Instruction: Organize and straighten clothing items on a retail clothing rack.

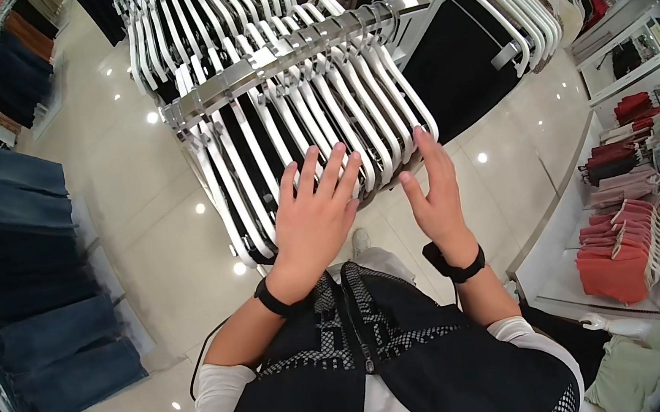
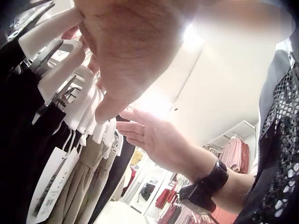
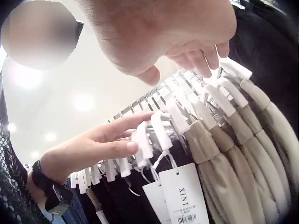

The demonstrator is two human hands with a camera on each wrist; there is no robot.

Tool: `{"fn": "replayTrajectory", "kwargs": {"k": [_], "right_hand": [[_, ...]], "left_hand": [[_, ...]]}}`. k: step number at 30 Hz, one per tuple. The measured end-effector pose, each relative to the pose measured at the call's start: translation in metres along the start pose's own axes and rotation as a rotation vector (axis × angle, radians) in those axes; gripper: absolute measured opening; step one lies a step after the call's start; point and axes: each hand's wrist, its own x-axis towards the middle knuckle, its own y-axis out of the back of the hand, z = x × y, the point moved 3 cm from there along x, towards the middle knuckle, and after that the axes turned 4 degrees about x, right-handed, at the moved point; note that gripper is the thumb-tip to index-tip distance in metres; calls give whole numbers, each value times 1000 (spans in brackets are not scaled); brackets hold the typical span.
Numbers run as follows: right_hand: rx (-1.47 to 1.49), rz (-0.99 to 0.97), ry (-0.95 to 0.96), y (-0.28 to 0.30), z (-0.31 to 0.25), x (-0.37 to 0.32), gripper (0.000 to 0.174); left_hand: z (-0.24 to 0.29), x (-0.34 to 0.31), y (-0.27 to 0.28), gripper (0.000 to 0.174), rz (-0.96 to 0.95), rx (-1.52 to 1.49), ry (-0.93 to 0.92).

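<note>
White hangers [image 1: 371, 106] hang in a close row on a metal rail [image 1: 266, 62], carrying black and beige trousers [image 3: 210, 172]. My left hand [image 1: 314, 213] lies over the near ends of the hangers, fingers spread and fairly straight. Seen from the right wrist, its thumb and fingertips are right at the white hanger ends. My right hand [image 1: 437, 194] is at the right end of the row, fingers extended upward and thumb apart, fingertips by the outermost hanger. Neither hand grips anything. White price tags [image 3: 182, 196] dangle from the hangers between the hands.
Another row of white hangers [image 1: 203, 12] is behind this one. Blue jeans [image 1: 24, 269] hang along the left side, pink and red garments [image 1: 622, 248] on a low display at right. Black garments [image 1: 459, 67] hang beyond the rail's right end. Tiled floor [image 1: 122, 186] runs between the racks.
</note>
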Motion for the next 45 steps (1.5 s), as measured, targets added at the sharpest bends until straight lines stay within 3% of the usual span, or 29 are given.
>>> {"fn": "replayTrajectory", "kwargs": {"k": [2,6,9,12,14,16,27,31,38,45], "right_hand": [[-106,-44,92,5,8,6,68],[42,-163,111,11,16,10,71],[-140,-9,169,26,27,17,71],[-253,-70,206,26,35,21,69],[-180,-215,255,31,33,21,67],[-176,-243,292,30,37,20,65],[-243,-180,417,54,69,40,63],[-71,-167,428,49,85,44,61],[-22,-83,549,45,91,63,59],[-138,-87,583,45,82,71,59]], "left_hand": [[3,1,-2,66,11,22,11],[8,6,-2,61,23,21,57],[10,7,-1,60,21,21,68],[14,9,-2,59,13,33,87],[18,10,0,59,0,27,108],[25,12,3,60,-26,24,148],[61,-6,-4,68,-7,78,385],[72,-27,-4,81,200,-1,513],[67,-64,4,78,283,145,673],[67,-76,12,74,312,138,698]]}}
